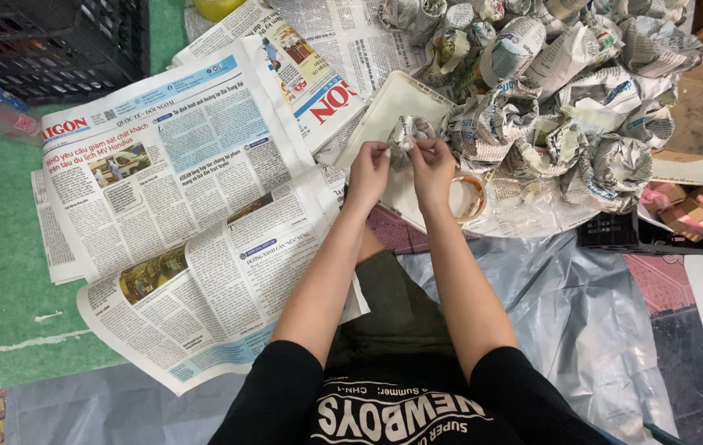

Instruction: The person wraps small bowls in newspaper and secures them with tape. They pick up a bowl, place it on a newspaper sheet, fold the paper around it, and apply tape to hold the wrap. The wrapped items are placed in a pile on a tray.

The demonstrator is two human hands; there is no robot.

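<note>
Both hands, left hand [368,169] and right hand [432,165], pinch a small crumpled newspaper-wrapped bundle [409,132] with fingers closed on it, above a white tray [392,103]

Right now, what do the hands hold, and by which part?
Both the left hand and right hand pinch a small newspaper-wrapped bundle by its lower edges.

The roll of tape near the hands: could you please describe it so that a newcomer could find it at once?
Start at the big heap of newspaper-wrapped bundles at the upper right. At its near edge, just beside the right hand, lies the roll of tape. It is the one smooth tan ring with a pale hollow centre among the crumpled newsprint.
</note>
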